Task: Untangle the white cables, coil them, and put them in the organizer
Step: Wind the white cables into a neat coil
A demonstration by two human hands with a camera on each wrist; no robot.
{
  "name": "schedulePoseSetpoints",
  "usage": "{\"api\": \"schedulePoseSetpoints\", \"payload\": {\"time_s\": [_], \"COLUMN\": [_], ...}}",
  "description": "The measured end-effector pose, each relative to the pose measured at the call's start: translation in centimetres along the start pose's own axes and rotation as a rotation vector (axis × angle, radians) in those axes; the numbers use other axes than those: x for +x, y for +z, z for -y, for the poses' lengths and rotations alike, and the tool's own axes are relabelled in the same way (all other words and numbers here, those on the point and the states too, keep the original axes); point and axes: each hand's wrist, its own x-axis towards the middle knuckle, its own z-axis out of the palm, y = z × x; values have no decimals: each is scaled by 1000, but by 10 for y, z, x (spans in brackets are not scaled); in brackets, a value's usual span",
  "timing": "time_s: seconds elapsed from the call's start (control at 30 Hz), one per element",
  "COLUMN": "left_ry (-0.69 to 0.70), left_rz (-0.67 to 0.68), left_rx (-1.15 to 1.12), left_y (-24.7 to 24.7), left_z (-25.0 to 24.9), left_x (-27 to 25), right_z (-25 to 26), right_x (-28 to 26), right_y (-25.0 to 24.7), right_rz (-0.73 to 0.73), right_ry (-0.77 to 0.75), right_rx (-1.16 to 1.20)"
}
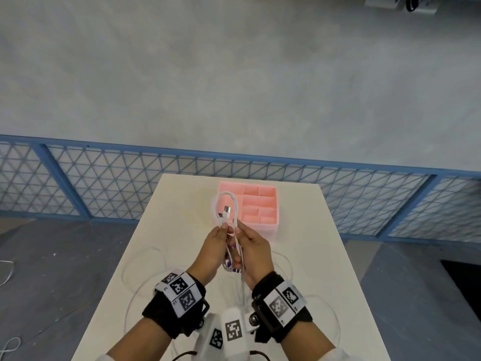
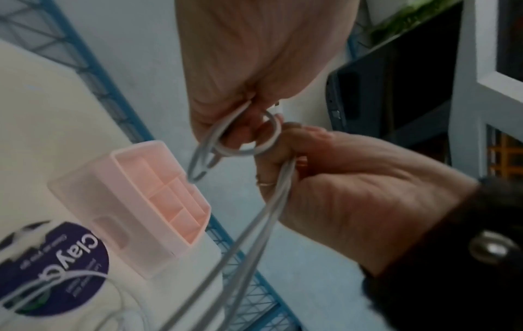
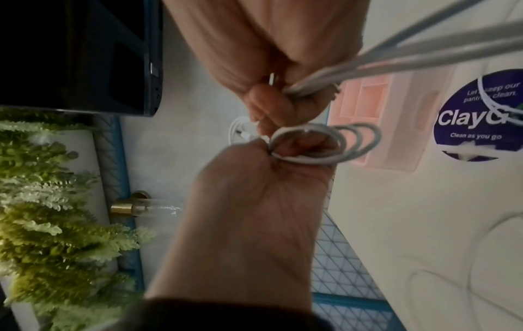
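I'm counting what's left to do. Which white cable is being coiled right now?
The looped cable held up between both hands, in front of the pink organizer; the other cables lie loose on the table.

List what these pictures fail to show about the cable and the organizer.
- Cable lower run: head view, hidden between left hand and right hand.
- Loop count: both wrist views, too blurred.
- Organizer nearest compartments: head view, their floors hidden by the front wall.
- Sticker: left wrist view, cut by the edge.
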Motion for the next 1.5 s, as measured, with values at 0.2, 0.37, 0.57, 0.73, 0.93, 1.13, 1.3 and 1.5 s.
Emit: {"api": "schedulePoseSetpoints", "payload": {"time_s": [0.2, 0.37, 0.57, 0.73, 0.93, 1.13, 1.3, 1.5], "left_ry": [45, -114, -112, -23, -31, -18, 179, 244], "left_rz": [81, 104, -22, -138, 11, -178, -207, -30], "left_rx": [218, 133, -120, -236, -276, -422, -157, 151], "left_y": [9, -9, -16, -80, -99, -85, -62, -37], "left_z": [-6, -4, 5, -22, -33, -40, -38, -21], "left_x": [-5, 6, 12, 26, 23, 25, 23, 7], "right_z": [2, 3, 4, 23, 34, 25, 18, 56], "right_x": [0, -7, -3, 19, 27, 20, -10, 8], "right_y": [1, -3, -6, -59, -84, -57, -15, 7], "right_rz": [9, 292, 320, 494, 259, 414, 886, 709], "right_ry": [-91, -172, -261, -171, -229, -481, -817, -858], "right_rx": [-461, -1116, -1180, -1097, -646, -1700, -1799, -1222]}}
